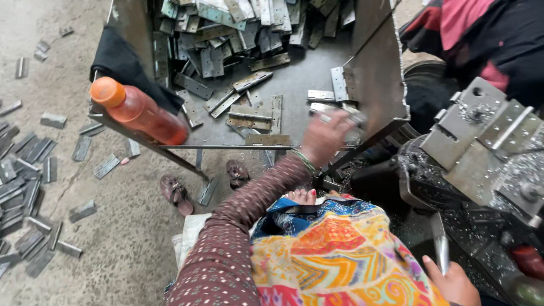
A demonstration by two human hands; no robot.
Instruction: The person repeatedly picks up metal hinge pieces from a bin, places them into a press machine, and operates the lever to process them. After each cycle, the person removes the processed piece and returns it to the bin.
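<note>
Left hand (326, 136) closes on a hinge (340, 118) in the tray (294, 79); right hand (453, 283) grips a lever (440, 241).

The tray (294, 85) is dull grey steel, and the hinges (226, 39) heaped in it are the same grey with a pale shine. On the tray's left rim lies a bottle (141, 113) of red-orange with a brighter orange cap, against a black cloth (122, 62). Below the tray, the sleeve (238, 226) is maroon with small pale dots, and the fabric (334, 255) beside it swirls orange, yellow, blue and pink. The sandals (175, 194) under the tray are brown on grey floor (113, 243).
</note>
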